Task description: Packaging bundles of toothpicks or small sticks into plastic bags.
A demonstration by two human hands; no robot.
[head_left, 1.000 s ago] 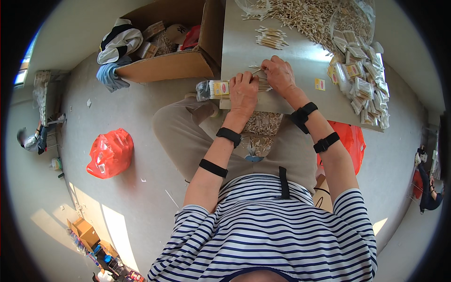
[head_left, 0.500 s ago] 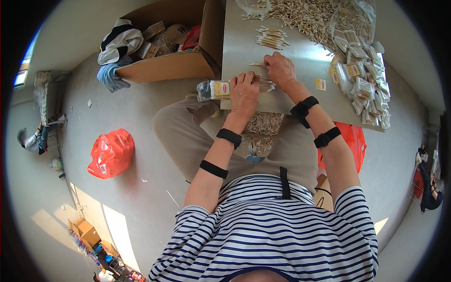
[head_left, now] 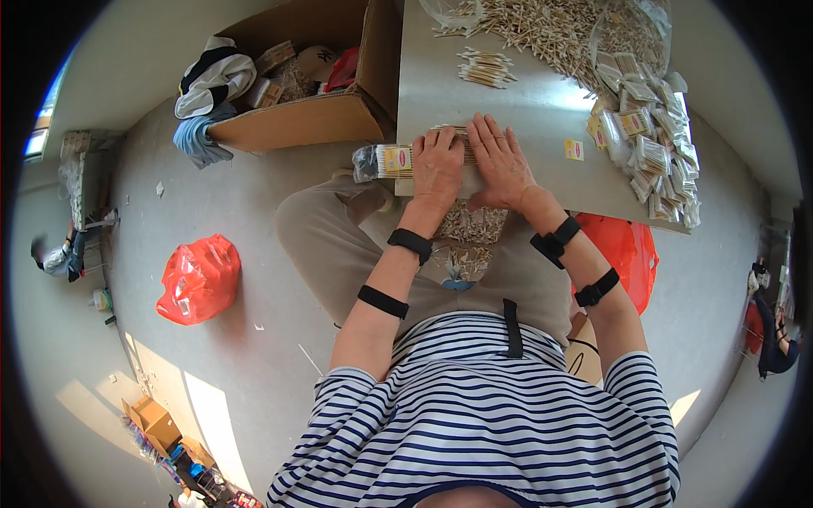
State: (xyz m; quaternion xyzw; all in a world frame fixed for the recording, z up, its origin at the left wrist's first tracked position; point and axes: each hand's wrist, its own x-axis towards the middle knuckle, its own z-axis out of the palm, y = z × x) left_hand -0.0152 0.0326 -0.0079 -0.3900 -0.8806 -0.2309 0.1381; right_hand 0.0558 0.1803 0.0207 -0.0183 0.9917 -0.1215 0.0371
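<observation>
Near the front left corner of the table, my left hand (head_left: 437, 167) curls its fingers over a bundle of cotton swabs, partly hidden beneath it. From its left side sticks out a clear packet of cotton swabs (head_left: 394, 159) with a yellow label. My right hand (head_left: 501, 168) lies right beside it, fingers stretched out and together, palm edge against the swabs' right ends; it grips nothing. Some swab tips (head_left: 449, 128) show beyond the left fingertips. Farther up the table lies a small loose bunch of cotton swabs (head_left: 486, 68).
A big heap of loose swabs (head_left: 542, 30) covers the far table (head_left: 542, 110). Filled packets (head_left: 652, 157) pile up at the right edge, near a yellow card (head_left: 574, 150). An open cardboard box (head_left: 296, 127) stands left. A red bag (head_left: 201, 279) sits on the floor.
My right hand has gone from pinching at a few swabs to lying flat with fingers extended beside the bundle. The few swabs apart on the table have joined the bundle. My left hand stays on it.
</observation>
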